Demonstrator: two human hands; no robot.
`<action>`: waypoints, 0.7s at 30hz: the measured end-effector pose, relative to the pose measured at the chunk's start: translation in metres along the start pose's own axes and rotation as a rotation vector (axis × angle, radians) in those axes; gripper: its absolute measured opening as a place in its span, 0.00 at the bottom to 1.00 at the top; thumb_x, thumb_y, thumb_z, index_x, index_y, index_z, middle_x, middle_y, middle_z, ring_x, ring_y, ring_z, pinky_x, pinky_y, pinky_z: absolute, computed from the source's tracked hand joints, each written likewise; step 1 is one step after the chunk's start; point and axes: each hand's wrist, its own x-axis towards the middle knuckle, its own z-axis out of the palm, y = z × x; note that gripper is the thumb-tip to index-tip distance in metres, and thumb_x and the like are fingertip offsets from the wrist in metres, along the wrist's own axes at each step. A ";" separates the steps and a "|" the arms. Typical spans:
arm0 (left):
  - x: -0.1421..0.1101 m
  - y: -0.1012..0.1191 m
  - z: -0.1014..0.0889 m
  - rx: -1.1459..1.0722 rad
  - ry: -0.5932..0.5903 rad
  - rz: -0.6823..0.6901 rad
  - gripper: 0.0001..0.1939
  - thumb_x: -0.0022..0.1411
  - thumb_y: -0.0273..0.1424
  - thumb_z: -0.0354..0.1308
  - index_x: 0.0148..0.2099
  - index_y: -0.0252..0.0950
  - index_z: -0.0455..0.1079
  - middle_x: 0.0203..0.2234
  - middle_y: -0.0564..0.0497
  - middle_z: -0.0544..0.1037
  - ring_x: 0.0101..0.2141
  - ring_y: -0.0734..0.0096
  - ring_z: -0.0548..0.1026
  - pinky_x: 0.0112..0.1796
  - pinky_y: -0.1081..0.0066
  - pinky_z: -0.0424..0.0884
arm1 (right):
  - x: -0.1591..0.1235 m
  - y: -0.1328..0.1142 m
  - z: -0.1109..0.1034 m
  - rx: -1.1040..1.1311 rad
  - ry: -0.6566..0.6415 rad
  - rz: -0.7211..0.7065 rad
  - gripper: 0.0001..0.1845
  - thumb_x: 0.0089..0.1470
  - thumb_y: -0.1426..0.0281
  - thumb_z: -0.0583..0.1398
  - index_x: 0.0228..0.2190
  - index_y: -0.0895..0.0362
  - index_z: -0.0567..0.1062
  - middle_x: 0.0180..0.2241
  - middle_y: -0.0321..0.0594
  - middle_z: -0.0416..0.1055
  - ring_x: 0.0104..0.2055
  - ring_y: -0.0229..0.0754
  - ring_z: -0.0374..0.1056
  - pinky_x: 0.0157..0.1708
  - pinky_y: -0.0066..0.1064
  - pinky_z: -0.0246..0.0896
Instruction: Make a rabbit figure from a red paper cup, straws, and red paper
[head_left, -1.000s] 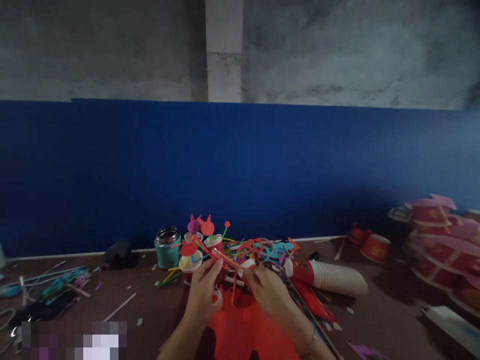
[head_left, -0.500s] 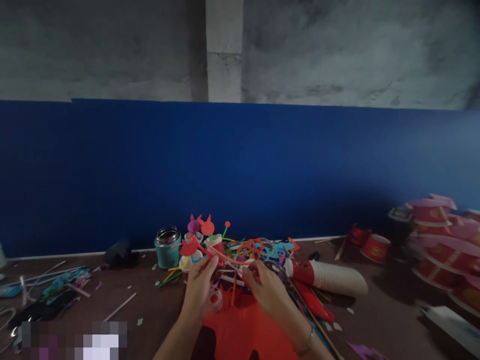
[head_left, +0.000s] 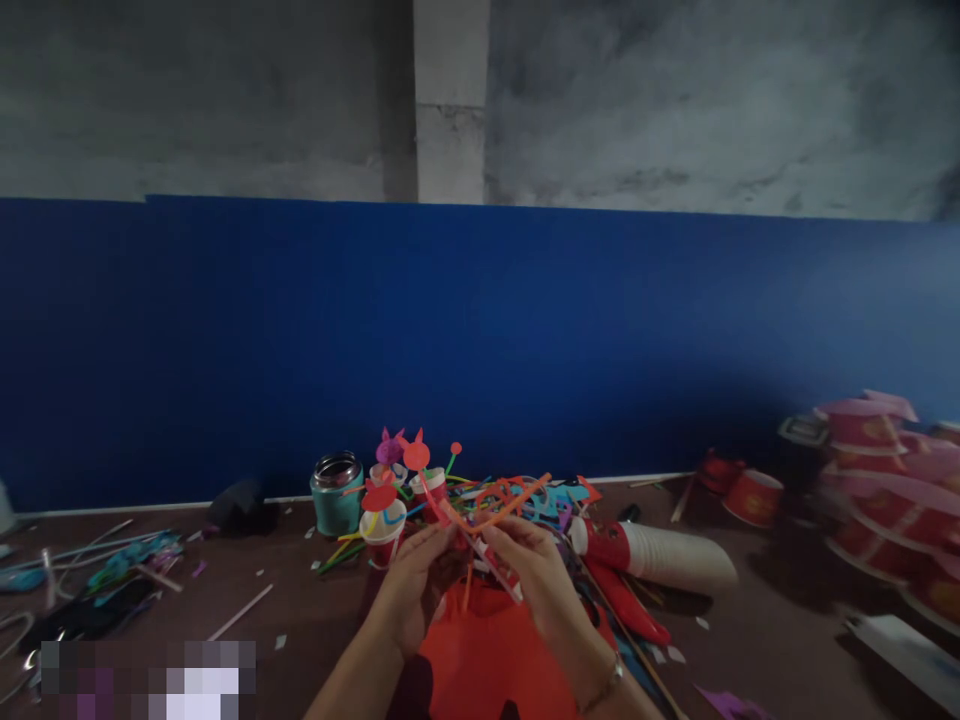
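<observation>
My left hand [head_left: 409,590] and my right hand [head_left: 532,575] are held close together over a red paper sheet [head_left: 491,670] on the brown table. Both pinch a small bundle of thin red and orange straws [head_left: 480,525], whose ends cross and stick up and to the right between my fingers. Just behind my hands stand small paper cups [head_left: 384,525] with red and pink paper cut-outs on sticks.
A teal jar [head_left: 335,495] stands at the back left of the cups. A lying stack of paper cups [head_left: 660,555] is to the right, with more red cups [head_left: 877,480] at the far right. Straws and paper scraps [head_left: 105,575] litter the left side. A blue wall panel [head_left: 480,340] backs the table.
My hands have drawn closer together and lifted the straws slightly. An orange straw end now angles up to the right.
</observation>
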 end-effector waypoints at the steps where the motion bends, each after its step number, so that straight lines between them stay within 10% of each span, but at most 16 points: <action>1: 0.000 0.000 0.000 0.003 -0.020 -0.006 0.14 0.41 0.34 0.72 0.31 0.32 0.75 0.23 0.50 0.80 0.24 0.74 0.76 0.29 0.76 0.70 | -0.001 -0.001 0.000 0.024 -0.004 0.004 0.21 0.34 0.54 0.70 0.27 0.57 0.79 0.24 0.38 0.74 0.29 0.41 0.67 0.32 0.31 0.62; 8: -0.004 0.006 0.001 0.249 -0.215 0.000 0.14 0.45 0.37 0.70 0.29 0.30 0.77 0.22 0.49 0.78 0.23 0.76 0.73 0.28 0.78 0.67 | 0.000 -0.010 -0.010 -0.162 -0.145 -0.049 0.22 0.44 0.50 0.64 0.19 0.57 0.75 0.21 0.35 0.69 0.25 0.36 0.62 0.28 0.27 0.58; 21: 0.002 0.006 0.000 0.596 -0.122 0.157 0.13 0.42 0.40 0.66 0.22 0.33 0.74 0.16 0.52 0.74 0.20 0.73 0.68 0.24 0.74 0.63 | -0.001 -0.008 -0.026 -0.906 -0.294 -0.215 0.14 0.53 0.72 0.53 0.18 0.57 0.69 0.17 0.33 0.65 0.20 0.34 0.55 0.22 0.26 0.46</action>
